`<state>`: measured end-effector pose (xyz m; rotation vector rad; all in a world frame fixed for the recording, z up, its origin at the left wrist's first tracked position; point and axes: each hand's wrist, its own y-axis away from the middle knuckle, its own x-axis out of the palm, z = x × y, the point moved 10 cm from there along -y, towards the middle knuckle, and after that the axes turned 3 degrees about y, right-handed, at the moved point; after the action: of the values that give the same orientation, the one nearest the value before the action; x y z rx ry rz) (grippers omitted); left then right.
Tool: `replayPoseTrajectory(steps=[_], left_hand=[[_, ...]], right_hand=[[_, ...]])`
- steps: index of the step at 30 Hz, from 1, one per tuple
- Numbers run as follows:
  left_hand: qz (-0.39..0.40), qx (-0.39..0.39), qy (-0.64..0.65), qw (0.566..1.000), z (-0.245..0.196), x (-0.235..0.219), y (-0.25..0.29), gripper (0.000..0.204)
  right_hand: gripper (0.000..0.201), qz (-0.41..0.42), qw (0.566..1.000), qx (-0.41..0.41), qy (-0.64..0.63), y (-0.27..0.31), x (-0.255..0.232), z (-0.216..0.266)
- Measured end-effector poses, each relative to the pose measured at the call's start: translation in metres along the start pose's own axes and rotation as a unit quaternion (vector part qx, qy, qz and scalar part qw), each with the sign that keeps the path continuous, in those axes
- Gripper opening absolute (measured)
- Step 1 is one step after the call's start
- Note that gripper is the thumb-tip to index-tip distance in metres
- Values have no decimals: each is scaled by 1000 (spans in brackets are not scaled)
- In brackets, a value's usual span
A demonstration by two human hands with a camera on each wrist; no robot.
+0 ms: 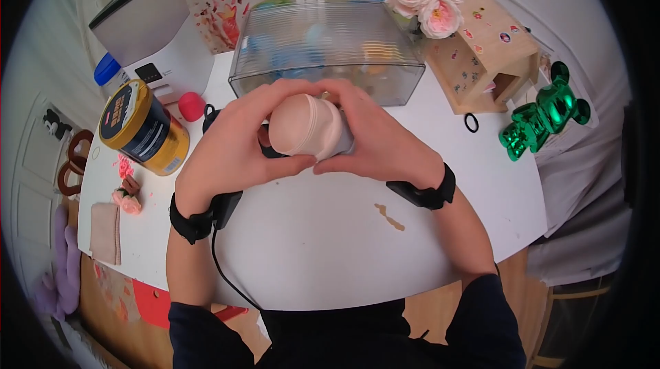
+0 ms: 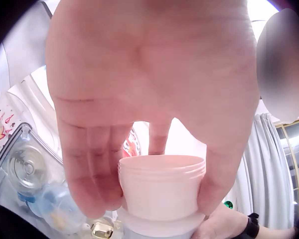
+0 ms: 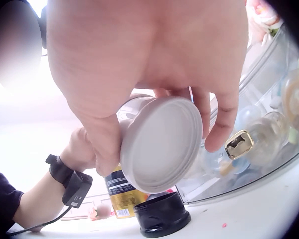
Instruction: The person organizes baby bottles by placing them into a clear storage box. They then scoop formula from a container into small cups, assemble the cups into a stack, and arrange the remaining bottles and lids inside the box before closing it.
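Both hands grip one round container [image 1: 302, 125] above the table. Its pale pink cup-like part [image 2: 162, 191] is pinched between the thumb and fingers of my left hand [image 1: 237, 138]. Around the greyish-white part [image 3: 162, 144] at its other end curl the thumb and fingers of my right hand [image 1: 378, 132]. The container is tilted, and its round whitish end faces the right wrist camera. Thumb tips come close together on its near side. A black cup-shaped piece [image 3: 162, 214] stands on the table below, mostly hidden by my left hand in the head view.
Behind the hands stands a clear ribbed case [image 1: 323, 39]. To the left are a yellow-lidded tub [image 1: 148, 128], a red ball-like thing [image 1: 192, 106] and a folded cloth [image 1: 105, 233]. A wooden house [image 1: 474, 52] and green bear figure [image 1: 546, 114] stand right. A cable [image 1: 223, 269] trails from the left wrist.
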<state>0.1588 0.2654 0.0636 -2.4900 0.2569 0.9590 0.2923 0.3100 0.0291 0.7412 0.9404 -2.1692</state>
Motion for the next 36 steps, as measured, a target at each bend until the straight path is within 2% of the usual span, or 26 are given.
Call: replayPoseTrajectory(steps=[2, 5, 7, 8, 10, 13, 18, 20, 23, 26, 33, 36], left_hand=[[-23, -48, -14, 998, 5, -4, 0, 78], [-74, -105, -31, 991, 13, -14, 5, 67], [-90, -127, -49, 987, 9, -18, 5, 65], [-89, -121, -61, 987, 8, -16, 3, 65], [-89, -110, -84, 986, 8, -13, 4, 66], [-37, -14, -219, 975, -3, 17, 2, 67], [61, -23, -245, 967, 19, 68, 9, 69], [64, -20, -254, 965, 21, 76, 9, 70], [58, -15, -272, 960, 27, 83, 9, 75], [34, -9, -291, 956, 31, 87, 6, 78], [17, -28, -322, 946, 37, 88, 5, 83], [1, -13, -319, 948, 36, 84, 10, 83]], right_hand=[[101, 23, 999, 17, -32, 0, 4, 0], [98, 34, 998, 31, 51, 2, 2, 2], [93, -13, 999, 4, 48, 3, -2, -2], [91, -37, 998, -6, 52, 4, -11, -5], [85, -13, 996, 58, 63, 6, -23, -23], [81, 9, 990, 126, 62, 11, -31, -54], [86, 97, 967, 223, 74, 30, -22, -87], [88, 148, 949, 268, 76, 35, -18, -91], [84, 145, 955, 239, 104, 35, -15, -95], [80, 180, 948, 246, 94, 35, -12, -93], [78, 181, 950, 237, 97, 37, -2, -93], [78, 166, 962, 183, 113, 36, 1, -96]])
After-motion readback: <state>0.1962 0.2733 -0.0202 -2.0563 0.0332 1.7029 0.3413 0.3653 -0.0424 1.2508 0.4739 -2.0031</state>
